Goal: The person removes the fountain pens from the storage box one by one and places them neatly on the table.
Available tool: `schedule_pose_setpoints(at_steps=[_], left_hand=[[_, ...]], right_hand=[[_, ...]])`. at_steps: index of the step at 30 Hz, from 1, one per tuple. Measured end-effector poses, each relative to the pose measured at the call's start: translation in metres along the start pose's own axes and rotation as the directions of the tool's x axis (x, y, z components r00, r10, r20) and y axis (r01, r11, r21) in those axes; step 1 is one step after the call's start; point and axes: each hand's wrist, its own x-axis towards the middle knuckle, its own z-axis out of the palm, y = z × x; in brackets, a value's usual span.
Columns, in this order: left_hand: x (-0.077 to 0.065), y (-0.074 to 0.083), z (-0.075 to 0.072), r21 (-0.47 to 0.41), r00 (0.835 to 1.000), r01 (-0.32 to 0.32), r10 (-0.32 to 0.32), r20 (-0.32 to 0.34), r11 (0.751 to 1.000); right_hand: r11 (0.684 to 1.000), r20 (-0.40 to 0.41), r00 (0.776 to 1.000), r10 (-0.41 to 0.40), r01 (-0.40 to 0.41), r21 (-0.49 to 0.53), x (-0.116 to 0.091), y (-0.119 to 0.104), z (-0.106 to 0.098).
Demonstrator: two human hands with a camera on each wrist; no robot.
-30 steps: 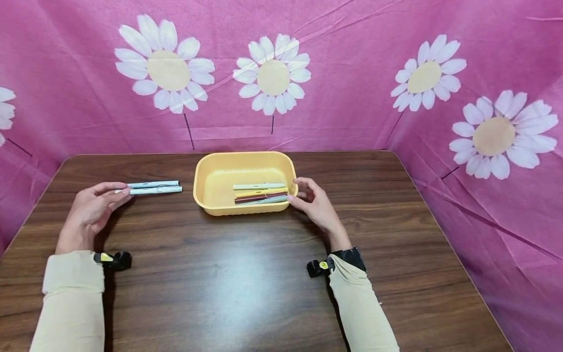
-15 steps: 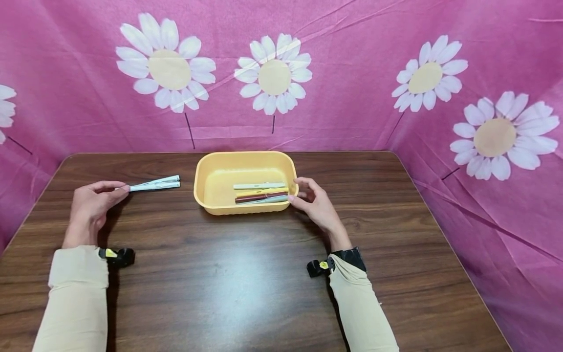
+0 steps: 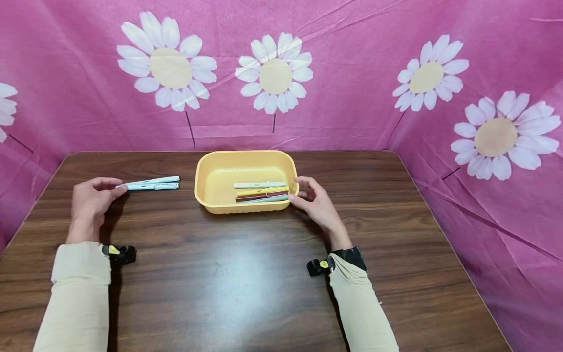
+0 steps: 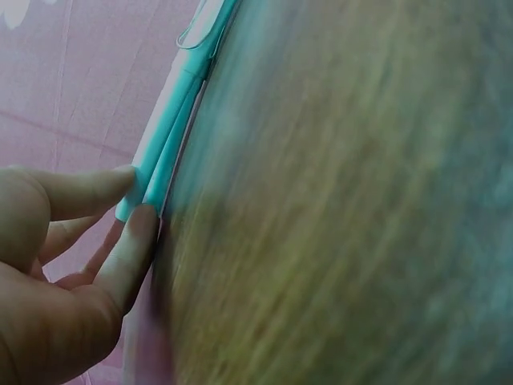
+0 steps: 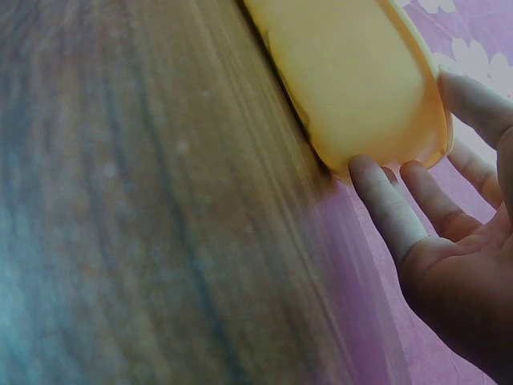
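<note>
On the left, my left hand point(image 3: 92, 204) pinches two pale blue pens point(image 3: 151, 183) by their near ends, between thumb and fingertips. The pens point right, toward the yellow tray point(image 3: 202, 178). In the left wrist view, the pens point(image 4: 167, 132) lie close together at the fingertips, a wire clip showing on one. My right hand point(image 3: 318, 205) rests its fingertips against the tray's right end, the thumb at the front corner. In the right wrist view its fingers point(image 5: 389, 204) are spread along the outside of the tray point(image 5: 345, 88). Inside the tray lie several pens, including a yellow pen point(image 3: 259, 192) and a dark red pen point(image 3: 259, 196).
The wooden table point(image 3: 211, 283) reaches back to a pink cloth point(image 3: 338, 98) printed with daisies. The tray stands near the table's back edge. A black wrist camera point(image 3: 120, 254) is strapped to the left wrist, another black camera point(image 3: 317, 267) to the right.
The left hand has shifted slightly right and away from me. Its two pens, parallel earlier, have turned between the fingertips and now spread apart toward their far ends. The right hand has stayed put.
</note>
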Motion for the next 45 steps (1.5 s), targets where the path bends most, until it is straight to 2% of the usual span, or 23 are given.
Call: schedule_pose_setpoints(at_steps=[6, 15, 24, 31, 39, 45], left_hand=[[0.0018, -0.0008, 0.0003, 0.032, 0.999, 0.023, -0.022, -0.033, 0.999], [0.0017, -0.0014, -0.0006, 0.142, 0.998, 0.044, -0.036, -0.061, 0.989], [0.0013, -0.0024, -0.0032, 0.091, 0.997, 0.052, -0.046, -0.067, 0.995], [0.0007, -0.0024, -0.0047, 0.102, 0.997, 0.068, -0.064, -0.045, 0.992], [-0.0008, -0.0028, -0.0041, 0.068, 0.998, 0.052, -0.05, -0.031, 0.996], [-0.0038, 0.0012, -0.0027, 0.083, 0.999, 0.009, -0.005, -0.052, 0.997]], right_hand=[[1.0, 0.001, 1.0, 0.001, -0.001, -0.004, 0.0002, -0.0004, -0.0001], [1.0, 0.006, 1.0, 0.015, -0.015, 0.019, -0.0007, -0.0014, -0.0001], [1.0, 0.002, 1.0, -0.005, 0.005, 0.0, -0.0005, -0.0015, 0.0002], [1.0, 0.004, 1.0, 0.004, -0.004, 0.0, -0.0013, 0.0001, 0.0], [1.0, 0.01, 1.0, 0.026, -0.026, 0.015, -0.002, 0.0003, -0.001], [1.0, 0.009, 1.0, 0.019, -0.019, 0.006, -0.0012, -0.0005, -0.0004]])
